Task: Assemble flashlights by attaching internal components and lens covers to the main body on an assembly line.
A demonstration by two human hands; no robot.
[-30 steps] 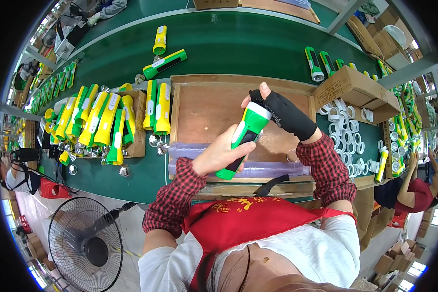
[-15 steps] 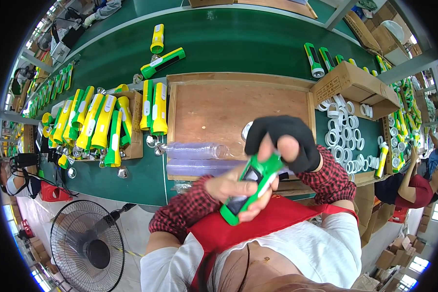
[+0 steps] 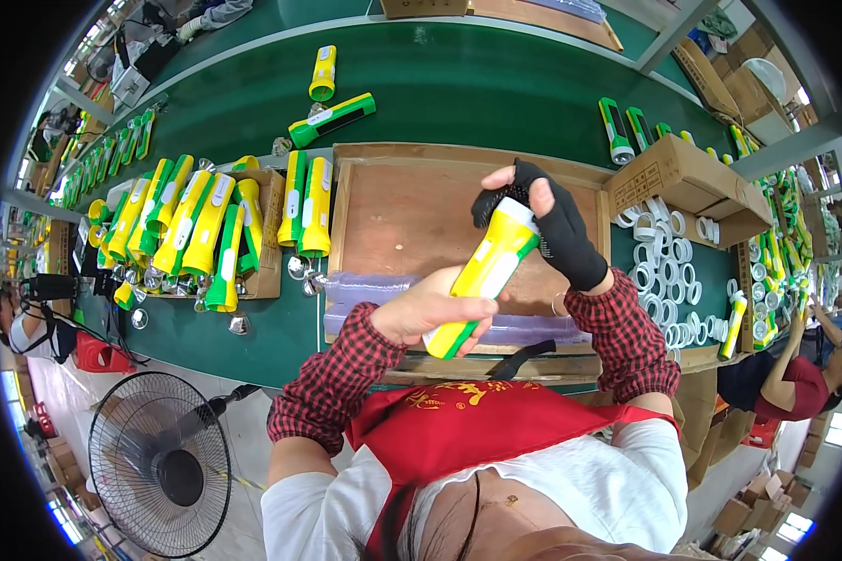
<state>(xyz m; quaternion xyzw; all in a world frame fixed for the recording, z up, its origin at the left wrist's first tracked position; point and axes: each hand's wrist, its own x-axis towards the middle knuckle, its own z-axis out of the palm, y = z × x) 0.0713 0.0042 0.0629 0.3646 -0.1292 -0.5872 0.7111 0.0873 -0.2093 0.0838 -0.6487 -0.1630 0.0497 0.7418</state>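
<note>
A yellow and green flashlight (image 3: 492,266) lies tilted across my bare left hand (image 3: 428,310), which is closed round its lower body. The wide head points up and to the right and carries a white ring (image 3: 517,211). My right hand (image 3: 563,224), in a black fingerless glove, is beside that head with thumb and forefinger apart. Its lower fingers are partly hidden, and it may touch the head's edge. Under both hands is a shallow wooden tray (image 3: 384,152) with clear purplish plastic tubes (image 3: 533,329) along its near side.
To the left, a cardboard box (image 3: 269,271) holds several flashlights with reflectors dangling. Two flashlights (image 3: 317,206) stand beside the tray. Loose white rings (image 3: 669,266) spill from a tipped carton (image 3: 674,178) at right. A floor fan (image 3: 173,472) stands lower left; a co-worker (image 3: 795,383) is far right.
The flashlight has moved up, away from my body, and turned its yellow side into view. My right hand has lifted with it and spread its thumb and forefinger.
</note>
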